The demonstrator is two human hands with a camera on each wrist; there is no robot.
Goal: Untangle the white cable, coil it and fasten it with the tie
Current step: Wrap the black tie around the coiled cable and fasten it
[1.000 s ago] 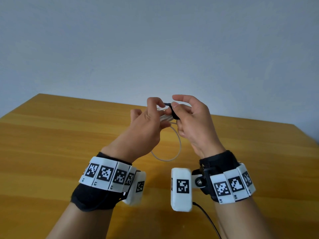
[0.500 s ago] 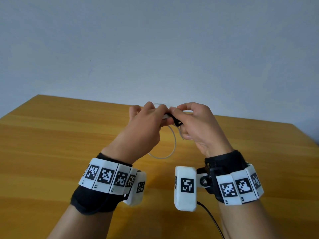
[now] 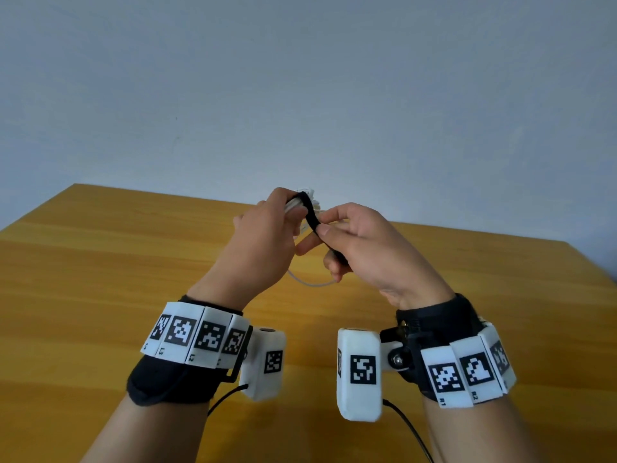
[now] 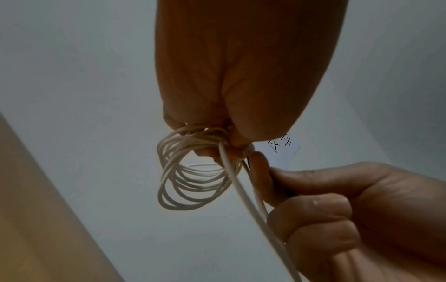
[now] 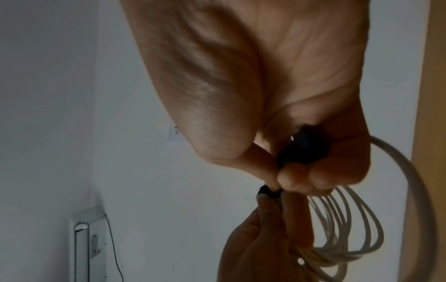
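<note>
My left hand (image 3: 267, 228) is raised above the table and grips the coiled white cable (image 4: 193, 179), whose several loops bunch between its fingers. One loop (image 3: 310, 282) hangs below both hands. A black tie (image 3: 310, 212) runs over the top of the bundle and down to my right hand (image 3: 337, 238), which pinches it between thumb and fingers. In the right wrist view the black tie (image 5: 301, 150) sits inside the curled fingers, with the cable loops (image 5: 342, 238) below. Both hands hide the cable's ends.
The wooden table (image 3: 100, 279) lies under both hands, its far edge against a plain pale wall. Thin black leads run from the wrist cameras (image 3: 359, 372) toward me. A white wall fixture (image 5: 87, 246) shows in the right wrist view.
Both hands rose a little. The right hand drew the black tie out over the top of the bundle and down to the right, so the strap now shows taut between the hands.
</note>
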